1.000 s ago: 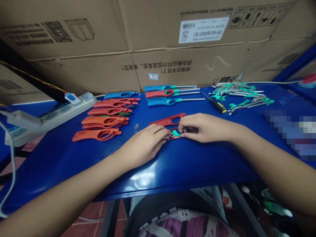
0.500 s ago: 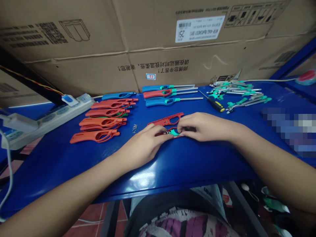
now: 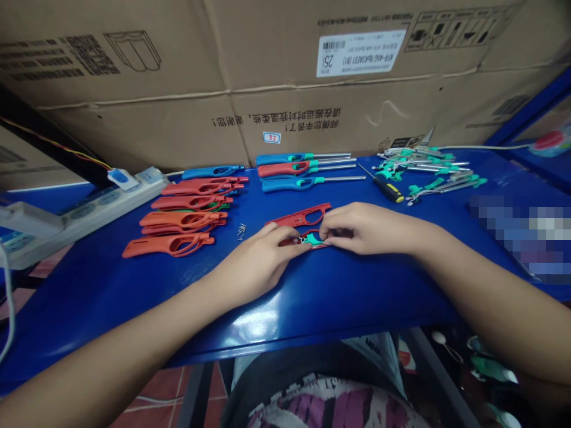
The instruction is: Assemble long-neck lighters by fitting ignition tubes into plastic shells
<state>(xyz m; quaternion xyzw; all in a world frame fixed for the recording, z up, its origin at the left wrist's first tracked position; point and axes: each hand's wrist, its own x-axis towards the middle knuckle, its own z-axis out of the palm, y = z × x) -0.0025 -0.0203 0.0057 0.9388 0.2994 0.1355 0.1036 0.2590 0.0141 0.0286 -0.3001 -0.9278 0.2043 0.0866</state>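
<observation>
Near the middle of the blue table, my left hand (image 3: 261,252) is closed around the left end of a red lighter shell half (image 3: 329,246), thumb and fingertips pressed on it. A green trigger part (image 3: 314,239) with a thin white wire lies in that shell, between my hands. My right hand (image 3: 363,229) pinches at the right end of the green part; its fingertips are partly hidden. Just behind, the matching red shell half (image 3: 300,217) lies on the table, inner side up. Small screws (image 3: 241,231) lie left of my left hand.
Several lighter shells (image 3: 167,244) lie stacked at left, beside a power strip (image 3: 91,205). Lighters with metal tubes (image 3: 289,184) lie behind. A screwdriver (image 3: 389,188) and a heap of green-and-metal lighter inserts (image 3: 422,166) are at back right. A cardboard box (image 3: 276,59) stands behind.
The view has shifted very slightly. Both hands stay in almost the same place on the red shell and green part.
</observation>
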